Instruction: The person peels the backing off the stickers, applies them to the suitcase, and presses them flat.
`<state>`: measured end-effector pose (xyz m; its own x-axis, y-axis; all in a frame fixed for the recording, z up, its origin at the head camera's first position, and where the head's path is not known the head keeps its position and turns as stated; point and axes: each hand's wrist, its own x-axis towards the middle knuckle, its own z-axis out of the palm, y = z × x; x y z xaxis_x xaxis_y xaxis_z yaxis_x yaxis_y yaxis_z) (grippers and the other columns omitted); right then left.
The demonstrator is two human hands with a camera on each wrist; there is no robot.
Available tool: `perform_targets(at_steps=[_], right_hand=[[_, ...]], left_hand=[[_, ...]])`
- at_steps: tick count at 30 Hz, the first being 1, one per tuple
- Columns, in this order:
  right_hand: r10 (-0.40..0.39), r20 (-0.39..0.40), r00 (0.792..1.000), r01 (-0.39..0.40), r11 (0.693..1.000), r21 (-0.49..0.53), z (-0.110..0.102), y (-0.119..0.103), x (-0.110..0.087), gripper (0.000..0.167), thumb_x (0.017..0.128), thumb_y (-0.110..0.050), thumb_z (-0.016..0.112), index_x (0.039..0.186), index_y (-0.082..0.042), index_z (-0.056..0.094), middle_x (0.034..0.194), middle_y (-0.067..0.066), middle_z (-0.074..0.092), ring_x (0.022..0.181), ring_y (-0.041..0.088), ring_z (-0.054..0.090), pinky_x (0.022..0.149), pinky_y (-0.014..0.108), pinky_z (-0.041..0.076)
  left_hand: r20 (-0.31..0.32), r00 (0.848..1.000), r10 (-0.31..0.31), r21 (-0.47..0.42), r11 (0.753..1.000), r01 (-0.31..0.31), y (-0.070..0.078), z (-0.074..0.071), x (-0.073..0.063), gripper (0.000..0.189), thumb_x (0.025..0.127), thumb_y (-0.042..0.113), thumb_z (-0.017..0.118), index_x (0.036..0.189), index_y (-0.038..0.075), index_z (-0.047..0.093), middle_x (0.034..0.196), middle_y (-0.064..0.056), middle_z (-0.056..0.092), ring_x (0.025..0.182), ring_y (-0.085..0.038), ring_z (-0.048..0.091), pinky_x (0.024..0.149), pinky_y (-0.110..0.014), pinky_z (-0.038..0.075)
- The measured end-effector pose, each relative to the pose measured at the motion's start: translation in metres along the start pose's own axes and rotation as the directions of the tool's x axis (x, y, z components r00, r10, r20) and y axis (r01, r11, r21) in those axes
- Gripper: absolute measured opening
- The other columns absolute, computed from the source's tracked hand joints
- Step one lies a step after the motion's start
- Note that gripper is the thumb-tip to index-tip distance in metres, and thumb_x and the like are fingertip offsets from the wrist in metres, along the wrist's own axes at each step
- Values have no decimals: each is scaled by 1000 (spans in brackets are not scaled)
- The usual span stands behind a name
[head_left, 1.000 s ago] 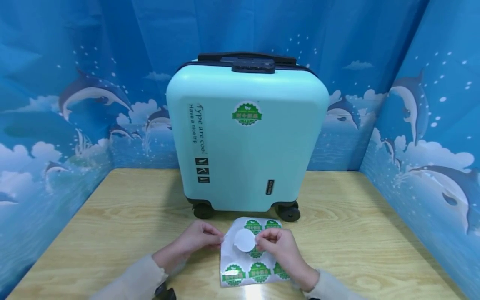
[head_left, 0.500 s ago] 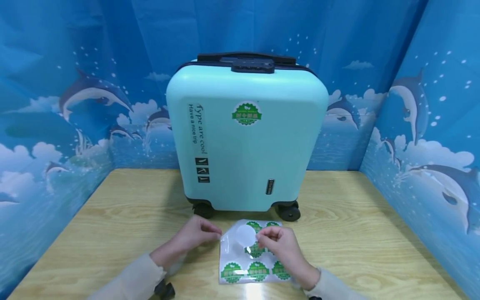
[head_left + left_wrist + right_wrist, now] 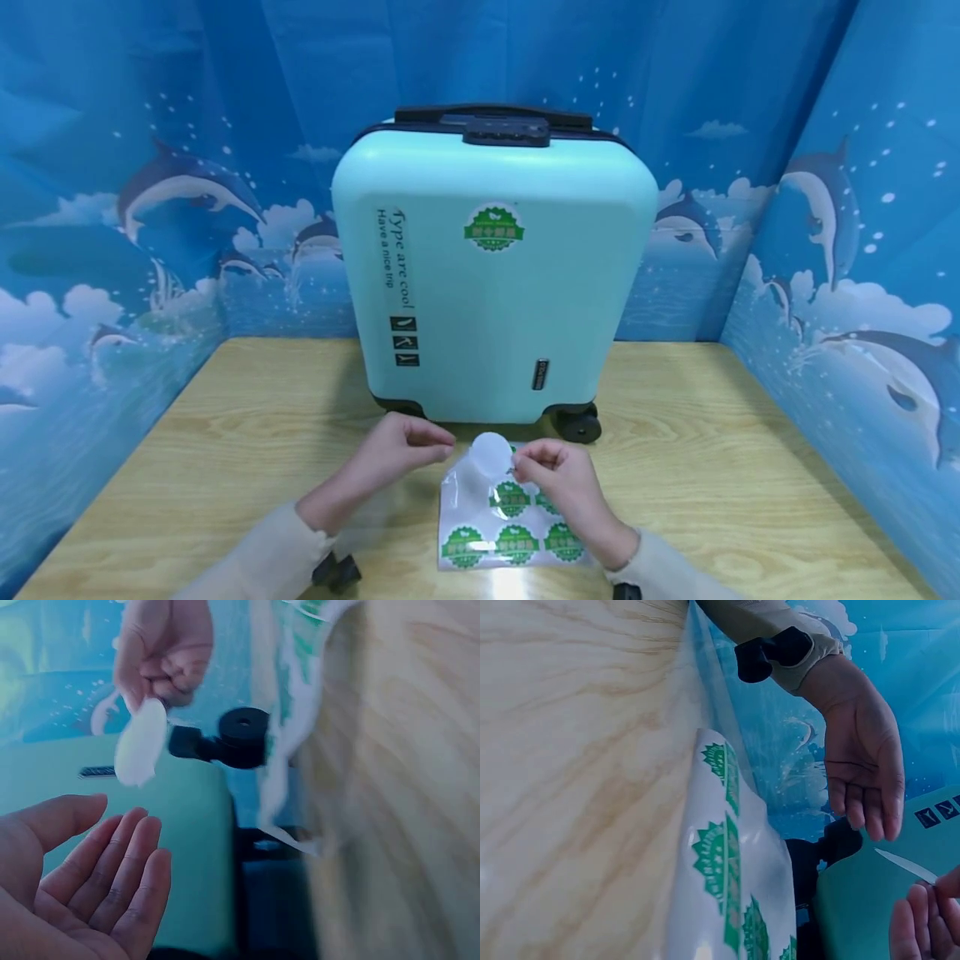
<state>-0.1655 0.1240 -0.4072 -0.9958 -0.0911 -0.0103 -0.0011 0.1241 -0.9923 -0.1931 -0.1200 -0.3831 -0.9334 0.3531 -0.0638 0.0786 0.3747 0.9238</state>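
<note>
— What is in the hands?

— The right hand [image 3: 558,479] pinches a round sticker [image 3: 491,454] between thumb and fingertips, lifted off the sheet with its white back toward the head camera. The left hand [image 3: 393,454] holds nothing; its fingers are loosely extended, palm open, just beside the sticker.

— And where is the sheet?

— The sticker sheet [image 3: 480,517] lies flat on the wooden bench [image 3: 225,417], under and in front of the right hand, with several green stickers on it and bare spots near its top.

— What stands around them?

— A mint-green suitcase [image 3: 495,275] stands upright on its wheels directly behind the hands, one green sticker [image 3: 493,227] already on its front face. It blocks the way straight ahead; its front wheels sit just beyond the sheet's far edge.

— Any open room?

— Bare bench stretches left and right of the suitcase up to the blue dolphin-print backdrop [image 3: 112,208], which walls in three sides.

— Anything hard to read?

— The suitcase's left front wheel is hidden behind the left hand in the head view. The printed face of the held sticker cannot be seen. Both wrist views are blurred, and the right wrist view shows only fingertips and a thin edge of the sticker.
</note>
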Motion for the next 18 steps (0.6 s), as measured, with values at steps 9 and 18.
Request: perform_targets(at_steps=[9,18], right_hand=[[-31,2,1000,31,999,29,4,-14,5,16,85,-10,68,92,5,68,83,14,69,73,19,66,73,28,56],[-80,-39,996,82,996,42,6,-23,8,12,85,-6,67,90,5,68,82,16,69,70,17,66,71,27,56]], left_hand=[[-10,1000,29,-38,999,-29,25,9,1,20,83,21,72,98,8,72,97,-6,71,88,-15,66,77,-31,56],[-50,998,48,-34,998,-50,41,13,5,22,81,24,74,98,11,73,99,-4,71,89,-15,66,78,-30,56]])
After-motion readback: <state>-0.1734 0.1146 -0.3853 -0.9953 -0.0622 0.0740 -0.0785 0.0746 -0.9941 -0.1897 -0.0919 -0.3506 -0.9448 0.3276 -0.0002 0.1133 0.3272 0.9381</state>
